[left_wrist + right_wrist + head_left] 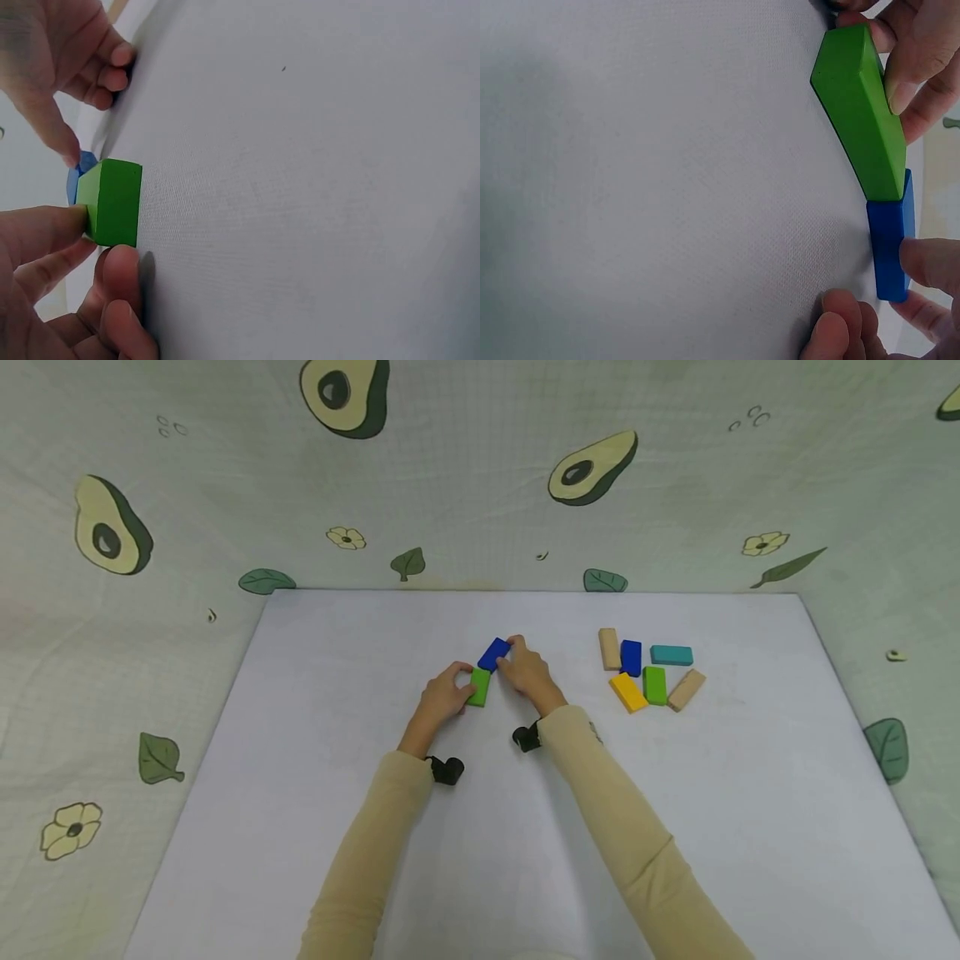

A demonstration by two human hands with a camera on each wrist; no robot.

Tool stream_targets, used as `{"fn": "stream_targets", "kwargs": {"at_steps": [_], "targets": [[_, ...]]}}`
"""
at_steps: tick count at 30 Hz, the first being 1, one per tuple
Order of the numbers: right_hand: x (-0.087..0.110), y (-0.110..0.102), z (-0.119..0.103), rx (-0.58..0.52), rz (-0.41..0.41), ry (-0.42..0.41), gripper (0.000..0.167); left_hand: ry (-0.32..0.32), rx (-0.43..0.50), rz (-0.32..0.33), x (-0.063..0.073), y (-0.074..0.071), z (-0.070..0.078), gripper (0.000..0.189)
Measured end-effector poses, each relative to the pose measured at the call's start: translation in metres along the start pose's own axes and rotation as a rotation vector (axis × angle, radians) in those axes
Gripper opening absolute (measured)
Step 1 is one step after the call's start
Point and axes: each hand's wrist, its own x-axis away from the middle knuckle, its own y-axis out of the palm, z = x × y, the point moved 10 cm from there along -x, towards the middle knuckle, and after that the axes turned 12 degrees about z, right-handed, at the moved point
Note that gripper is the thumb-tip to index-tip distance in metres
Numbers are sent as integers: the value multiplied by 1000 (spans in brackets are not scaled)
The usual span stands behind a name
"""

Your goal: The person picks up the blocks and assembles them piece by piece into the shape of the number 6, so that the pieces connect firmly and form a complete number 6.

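Observation:
A green block and a blue block lie on the white tabletop, one end of each touching the other at an angle. My left hand pinches the green block with thumb and fingers from its left side. On the other side, my right hand holds the blue block between thumb and index finger. In the right wrist view the green block meets the end of the blue block. The left wrist view has the green block in front, largely covering the blue block.
Loose blocks lie in a cluster to the right: two plain wooden blocks, a blue one, a teal one, a green one and a yellow one. An avocado-print cloth hangs behind the table.

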Motion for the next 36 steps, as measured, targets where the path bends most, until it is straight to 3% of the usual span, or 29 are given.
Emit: {"fn": "stream_targets", "kwargs": {"at_steps": [18, 24, 30, 36], "targets": [[-3, 4, 1, -10, -3, 31, 51, -27, -33, -43, -3, -2, 0, 41], [0, 1, 4, -76, 3, 20, 57, -36, -22, -64, -5, 1, 0, 42], [11, -13, 8, -198, 4, -60, 60, -29, -21, -80, -6, 3, 2, 41], [31, -47, 17, -262, 100, -166, 55, -27, -11, -101, -7, 3, 2, 42]]}}
